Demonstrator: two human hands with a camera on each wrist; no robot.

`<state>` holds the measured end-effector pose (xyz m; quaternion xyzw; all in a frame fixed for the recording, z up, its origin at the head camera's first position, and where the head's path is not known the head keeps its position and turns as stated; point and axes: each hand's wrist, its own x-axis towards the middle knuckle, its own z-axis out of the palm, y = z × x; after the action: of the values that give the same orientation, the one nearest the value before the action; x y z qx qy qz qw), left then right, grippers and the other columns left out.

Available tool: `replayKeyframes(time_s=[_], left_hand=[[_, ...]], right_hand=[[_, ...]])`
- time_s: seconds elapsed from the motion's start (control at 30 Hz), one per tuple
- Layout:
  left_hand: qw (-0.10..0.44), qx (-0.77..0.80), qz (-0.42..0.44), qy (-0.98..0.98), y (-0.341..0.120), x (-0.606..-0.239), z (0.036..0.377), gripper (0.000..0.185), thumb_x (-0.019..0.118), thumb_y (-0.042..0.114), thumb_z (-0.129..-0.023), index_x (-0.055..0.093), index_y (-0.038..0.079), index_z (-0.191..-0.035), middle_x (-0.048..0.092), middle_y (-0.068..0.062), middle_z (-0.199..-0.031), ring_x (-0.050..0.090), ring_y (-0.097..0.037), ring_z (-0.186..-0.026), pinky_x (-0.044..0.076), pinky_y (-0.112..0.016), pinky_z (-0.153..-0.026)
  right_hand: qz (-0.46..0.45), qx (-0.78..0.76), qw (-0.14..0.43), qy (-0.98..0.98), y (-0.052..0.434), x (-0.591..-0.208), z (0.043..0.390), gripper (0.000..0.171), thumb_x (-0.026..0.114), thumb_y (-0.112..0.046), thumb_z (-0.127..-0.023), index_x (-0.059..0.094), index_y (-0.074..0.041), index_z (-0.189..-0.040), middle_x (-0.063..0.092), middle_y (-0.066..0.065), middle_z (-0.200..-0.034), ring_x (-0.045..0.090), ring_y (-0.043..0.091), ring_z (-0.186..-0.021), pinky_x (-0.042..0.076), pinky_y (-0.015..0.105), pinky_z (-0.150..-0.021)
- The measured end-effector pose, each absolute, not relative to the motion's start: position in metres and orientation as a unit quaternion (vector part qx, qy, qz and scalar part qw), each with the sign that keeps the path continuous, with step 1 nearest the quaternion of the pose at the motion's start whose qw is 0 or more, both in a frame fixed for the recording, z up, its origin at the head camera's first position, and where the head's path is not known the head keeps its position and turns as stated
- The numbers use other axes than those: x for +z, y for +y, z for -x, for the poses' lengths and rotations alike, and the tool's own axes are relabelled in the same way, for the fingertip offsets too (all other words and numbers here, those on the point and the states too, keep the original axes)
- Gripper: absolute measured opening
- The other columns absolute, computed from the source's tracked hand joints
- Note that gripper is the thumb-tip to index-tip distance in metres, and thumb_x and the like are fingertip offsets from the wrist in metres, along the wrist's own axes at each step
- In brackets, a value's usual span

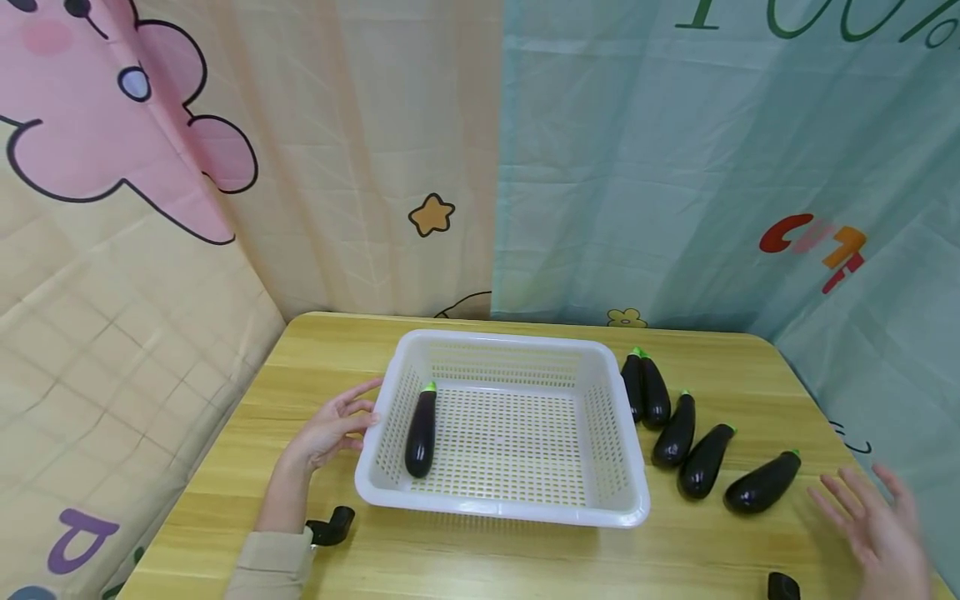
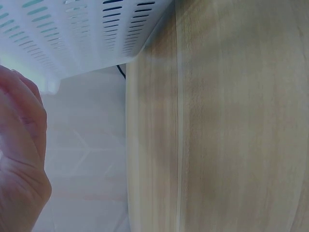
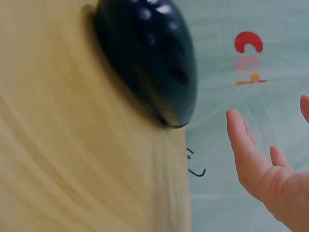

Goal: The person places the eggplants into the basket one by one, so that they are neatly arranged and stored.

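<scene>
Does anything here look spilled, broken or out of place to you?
Nothing stands out. One eggplant lies in the white basket, and five more lie in a loose row on the table to its right. The left hand touches the basket's side; the right hand hovers open near the nearest eggplant.

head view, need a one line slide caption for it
Left hand touches a white basket holding one eggplant; open right hand near five more.

You have bare wooden desk [image 1: 480, 558] along the front edge; the white perforated plastic basket [image 1: 495, 508] blocks its middle.
</scene>
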<state>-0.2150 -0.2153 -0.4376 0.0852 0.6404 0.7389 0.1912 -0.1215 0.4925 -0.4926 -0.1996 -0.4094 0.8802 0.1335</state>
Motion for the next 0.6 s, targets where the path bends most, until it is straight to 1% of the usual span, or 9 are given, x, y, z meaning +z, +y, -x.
replayKeyframes(time_s=[0.1, 0.17, 0.2, 0.27, 0.33, 0.37, 0.43, 0.57, 0.6], left_hand=[[0.193, 0.741, -0.084, 0.638, -0.215, -0.437, 0.215, 0.064, 0.056, -0.001, -0.088, 0.025, 0.005, -0.143, 0.055, 0.000, -0.093, 0.062, -0.012, -0.075, 0.054, -0.022, -0.054], [0.193, 0.741, -0.083, 0.638, -0.215, -0.436, 0.215, 0.063, 0.056, -0.001, -0.088, 0.026, 0.005, -0.143, 0.055, 0.000, -0.093, 0.062, -0.012, -0.075, 0.054, -0.022, -0.054], [0.193, 0.740, -0.082, 0.639, -0.215, -0.436, 0.215, 0.063, 0.056, -0.001, -0.088, 0.026, 0.005, -0.143, 0.055, 0.000, -0.093, 0.062, -0.012, -0.075, 0.054, -0.022, -0.054], [0.192, 0.739, -0.080, 0.641, -0.215, -0.437, 0.214, 0.062, 0.056, 0.000, -0.088, 0.026, 0.006, -0.142, 0.055, 0.000, -0.093, 0.062, -0.012, -0.074, 0.054, -0.022, -0.053], [0.191, 0.738, -0.079, 0.643, -0.214, -0.437, 0.214, 0.062, 0.056, -0.001, -0.088, 0.027, 0.006, -0.142, 0.055, -0.001, -0.093, 0.062, -0.012, -0.073, 0.054, -0.021, -0.053], [0.190, 0.738, -0.078, 0.643, -0.214, -0.437, 0.214, 0.062, 0.056, -0.001, -0.088, 0.027, 0.006, -0.142, 0.055, -0.001, -0.093, 0.062, -0.012, -0.073, 0.054, -0.021, -0.053], [0.190, 0.737, -0.077, 0.644, -0.214, -0.437, 0.214, 0.062, 0.056, 0.000, -0.088, 0.027, 0.006, -0.142, 0.055, -0.001, -0.094, 0.061, -0.012, -0.072, 0.054, -0.021, -0.053], [0.189, 0.736, -0.074, 0.646, -0.214, -0.436, 0.214, 0.063, 0.057, 0.000, -0.088, 0.027, 0.006, -0.142, 0.055, -0.001, -0.094, 0.061, -0.012, -0.072, 0.054, -0.021, -0.053], [0.189, 0.736, -0.073, 0.646, -0.214, -0.436, 0.214, 0.063, 0.057, 0.000, -0.087, 0.027, 0.006, -0.142, 0.055, -0.001, -0.094, 0.061, -0.012, -0.072, 0.054, -0.021, -0.053]], right_hand=[[0.232, 0.878, 0.113, -0.404, 0.471, -0.474, 0.115, 0.057, 0.050, 0.001, -0.090, 0.023, -0.041, -0.118, 0.039, -0.010, -0.108, 0.063, 0.017, -0.077, 0.056, 0.039, -0.072], [0.241, 0.875, 0.099, -0.408, 0.462, -0.468, 0.113, 0.059, 0.050, -0.001, -0.091, 0.020, -0.043, -0.120, 0.046, -0.010, -0.097, 0.063, 0.015, -0.075, 0.057, 0.036, -0.071], [0.246, 0.871, 0.091, -0.414, 0.459, -0.467, 0.113, 0.060, 0.051, -0.003, -0.091, 0.018, -0.045, -0.119, 0.047, -0.011, -0.095, 0.063, 0.013, -0.074, 0.057, 0.034, -0.071], [0.257, 0.861, 0.068, -0.433, 0.457, -0.467, 0.114, 0.065, 0.051, -0.007, -0.092, 0.012, -0.048, -0.124, 0.047, -0.015, -0.100, 0.063, 0.010, -0.073, 0.056, 0.032, -0.072], [0.269, 0.844, 0.042, -0.462, 0.458, -0.469, 0.117, 0.072, 0.052, -0.012, -0.092, 0.002, -0.050, -0.128, 0.039, -0.020, -0.110, 0.062, 0.007, -0.073, 0.056, 0.031, -0.074], [0.275, 0.835, 0.029, -0.476, 0.459, -0.471, 0.118, 0.073, 0.052, -0.013, -0.092, 0.001, -0.051, -0.126, 0.038, -0.020, -0.109, 0.062, 0.006, -0.073, 0.056, 0.031, -0.075], [0.283, 0.815, 0.000, -0.506, 0.461, -0.473, 0.121, 0.079, 0.053, -0.016, -0.092, -0.007, -0.052, -0.127, 0.039, -0.022, -0.107, 0.061, 0.004, -0.073, 0.055, 0.030, -0.075], [0.280, 0.800, -0.040, -0.529, 0.459, -0.474, 0.124, 0.090, 0.054, -0.017, -0.091, -0.020, -0.053, -0.128, 0.053, -0.016, -0.077, 0.060, 0.004, -0.073, 0.056, 0.030, -0.075], [0.280, 0.798, -0.045, -0.533, 0.458, -0.474, 0.124, 0.095, 0.055, -0.017, -0.091, -0.025, -0.052, -0.129, 0.054, -0.016, -0.075, 0.060, 0.004, -0.073, 0.056, 0.030, -0.075]])
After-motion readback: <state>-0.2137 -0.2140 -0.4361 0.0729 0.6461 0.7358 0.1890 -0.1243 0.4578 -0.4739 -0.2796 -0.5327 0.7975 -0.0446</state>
